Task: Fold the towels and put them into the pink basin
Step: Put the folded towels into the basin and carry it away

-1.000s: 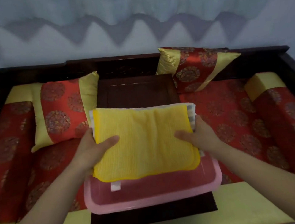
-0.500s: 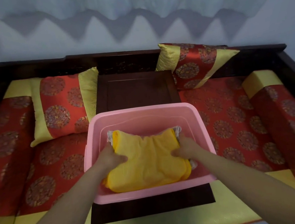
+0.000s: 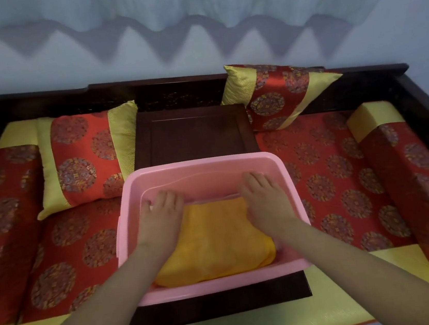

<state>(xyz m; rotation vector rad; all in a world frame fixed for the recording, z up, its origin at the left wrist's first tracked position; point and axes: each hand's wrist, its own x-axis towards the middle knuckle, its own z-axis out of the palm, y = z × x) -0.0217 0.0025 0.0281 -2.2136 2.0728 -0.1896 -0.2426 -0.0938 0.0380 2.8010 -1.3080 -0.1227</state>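
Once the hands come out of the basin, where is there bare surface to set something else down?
Free: the dark wooden tabletop behind the pink basin, between the two cushions, and the red seat right of the basin. Crowded: the basin itself, filled by the yellow towel with the left hand and right hand flat on it.

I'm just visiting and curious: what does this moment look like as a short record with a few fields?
setting: sofa with red and gold cushions
surface: dark wooden table
container: pink basin standing on the table
contents: folded yellow towel on top, inside the basin
left hand: flat, palm down on the towel
right hand: flat, palm down on the towel
task stage: towels in the basin, being pressed down
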